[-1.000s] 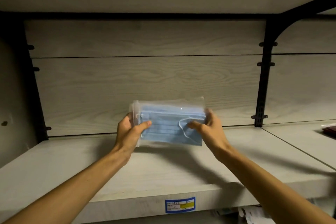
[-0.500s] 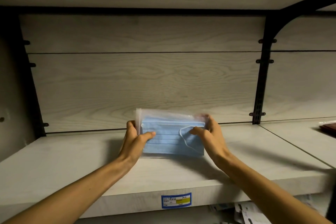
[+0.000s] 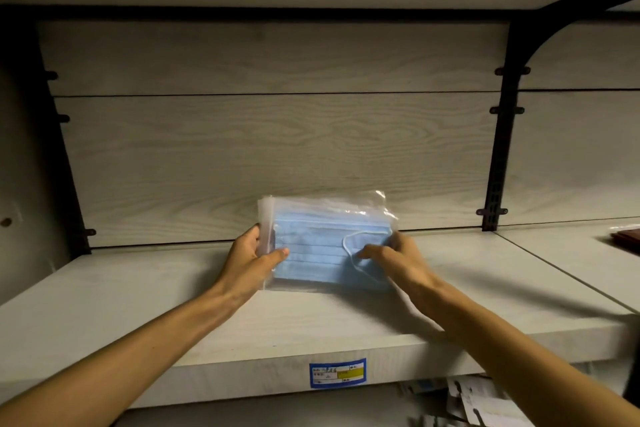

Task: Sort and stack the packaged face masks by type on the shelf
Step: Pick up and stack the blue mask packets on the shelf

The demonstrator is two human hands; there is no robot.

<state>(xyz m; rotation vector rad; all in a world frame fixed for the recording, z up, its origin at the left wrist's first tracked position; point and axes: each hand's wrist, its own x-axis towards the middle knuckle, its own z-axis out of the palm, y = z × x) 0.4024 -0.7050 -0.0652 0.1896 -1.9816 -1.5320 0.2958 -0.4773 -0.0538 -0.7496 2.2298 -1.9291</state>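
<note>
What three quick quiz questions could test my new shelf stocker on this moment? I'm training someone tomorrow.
1. True or false: both the left hand and the right hand hold the mask pack.
2. The masks in the pack are: A) white B) blue C) black.
3. Fill in: the price label is stuck on the front edge of the ____.

Key: 1 true; 2 B; 3 shelf.
</note>
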